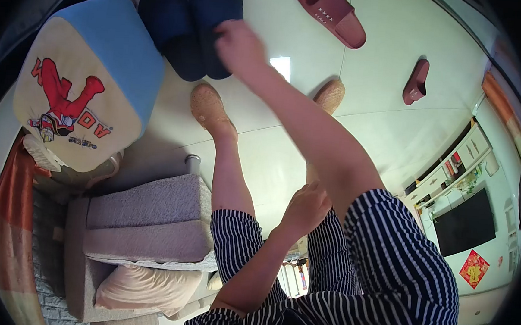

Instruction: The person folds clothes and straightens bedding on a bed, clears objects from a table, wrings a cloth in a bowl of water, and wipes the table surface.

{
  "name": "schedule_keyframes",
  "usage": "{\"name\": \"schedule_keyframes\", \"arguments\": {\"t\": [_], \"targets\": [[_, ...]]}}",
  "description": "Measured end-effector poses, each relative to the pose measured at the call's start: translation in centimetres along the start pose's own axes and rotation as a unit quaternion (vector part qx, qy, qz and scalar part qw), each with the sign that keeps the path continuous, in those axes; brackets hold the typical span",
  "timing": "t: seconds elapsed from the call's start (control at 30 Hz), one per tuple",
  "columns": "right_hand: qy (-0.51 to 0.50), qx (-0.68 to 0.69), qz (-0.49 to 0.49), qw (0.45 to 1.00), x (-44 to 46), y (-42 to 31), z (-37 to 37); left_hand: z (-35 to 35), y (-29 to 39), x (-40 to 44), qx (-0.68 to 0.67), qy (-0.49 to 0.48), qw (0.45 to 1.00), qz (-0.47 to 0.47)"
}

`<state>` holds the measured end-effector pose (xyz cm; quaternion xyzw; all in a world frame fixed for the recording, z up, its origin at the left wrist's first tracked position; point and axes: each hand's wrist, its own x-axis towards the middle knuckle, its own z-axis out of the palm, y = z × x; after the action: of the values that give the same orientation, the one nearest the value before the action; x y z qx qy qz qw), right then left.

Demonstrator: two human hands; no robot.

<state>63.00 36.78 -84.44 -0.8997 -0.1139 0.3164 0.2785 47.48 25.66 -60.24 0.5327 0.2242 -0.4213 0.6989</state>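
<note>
Standing at left, the blue-sided, cream-topped cartoon-printed stool (91,84) flanks dark navy open-toed slippers (168,29), presumably paired to stay matched on pale floor tiles (260,168). I have the right hand (241,49) there, fingers bent (too blurred to tell any grip). The left hand (305,209), its hold too hidden to tell, seems braced near the striped navy trouser leg (330,252).

Living room, pale glossy floor (266,163)
A light patch (283,68) just right of the right hand's fingers (225,32); below-left of them, a grey sofa (143,202) and orange curtain (13,205); well to their right, a white cabinet (454,157) and dark screen (465,222).
</note>
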Motion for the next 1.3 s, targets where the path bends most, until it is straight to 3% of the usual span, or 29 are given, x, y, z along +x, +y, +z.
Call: {"name": "schedule_keyframes", "arguments": {"t": [0.03,0.07,0.1,0.13,0.17,0.2,0.3,0.37,0.4,0.57,0.63,0.7,0.77,0.9,1.03,1.13,1.2,1.23,1.3], "targets": [[0.012,-0.022,0.104,0.994,-0.2,0.4,-3.7,-0.1,0.3,0.2,-0.011,0.003,1.0,-0.017],[0.138,0.003,0.054,0.989,0.2,5.3,-5.1,-0.4,0.7,0.2,-0.012,0.003,1.0,-0.015],[0.218,-0.061,0.034,0.973,0.4,7.9,-8.3,-0.8,0.9,0.1,-0.03,-0.012,0.999,-0.019],[0.242,-0.17,0.121,0.948,1.9,11.1,-10.9,-1.0,1.0,0.0,-0.048,-0.027,0.998,-0.023],[0.243,-0.166,0.236,0.926,2.6,11.3,-13.8,-0.9,0.7,-0.1,-0.049,-0.028,0.998,-0.024],[0.224,-0.21,0.207,0.929,2.9,12.8,-16.0,-0.7,0.5,-0.1,-0.052,-0.024,0.998,-0.033],[0.126,-0.146,0.199,0.961,6.4,16.9,-18.4,-0.8,0.0,0.1,-0.027,-0.004,0.999,-0.035],[0.091,-0.15,0.089,0.981,7.5,18.8,-18.0,-0.6,-0.3,0.4,-0.015,0.023,0.999,-0.036],[0.107,-0.175,0.085,0.975,7.4,19.1,-18.2,-0.7,0.0,0.6,-0.046,0.032,0.997,-0.047],[0.107,-0.195,0.195,0.955,2.2,22.6,-19.8,0.1,0.6,1.9,-0.043,0.08,0.994,-0.068],[0.158,-0.062,0.313,0.935,-1.1,26.4,-21.5,1.1,0.3,2.8,-0.055,0.096,0.993,-0.039],[0.217,-0.016,0.315,0.924,-4.8,34.1,-23.3,2.6,-0.7,3.6,-0.066,0.106,0.991,-0.044],[0.314,0.213,0.378,0.845,-7.1,35.7,-26.4,3.2,-0.2,4.3,-0.058,0.09,0.99,-0.091],[0.405,0.257,0.299,0.825,-8.0,41.3,-32.1,5.1,-0.6,4.8,-0.033,0.083,0.989,-0.119],[0.303,0.302,0.336,0.839,-5.4,46.5,-37.9,6.7,-0.4,5.3,-0.016,0.078,0.987,-0.136],[0.225,0.2,0.388,0.871,-4.5,48.5,-39.7,7.4,-1.3,5.5,-0.067,0.08,0.984,-0.141],[0.161,-0.04,0.324,0.932,-5.1,50.6,-39.6,7.5,-1.4,5.8,-0.065,0.088,0.982,-0.154],[0.16,-0.2,0.222,0.941,-5.9,51.4,-38.7,7.5,-1.5,6.0,-0.069,0.1,0.979,-0.161],[0.156,-0.16,0.216,0.95,-7.3,48.2,-36.9,7.2,-1.3,6.2,-0.068,0.1,0.974,-0.191]]}}
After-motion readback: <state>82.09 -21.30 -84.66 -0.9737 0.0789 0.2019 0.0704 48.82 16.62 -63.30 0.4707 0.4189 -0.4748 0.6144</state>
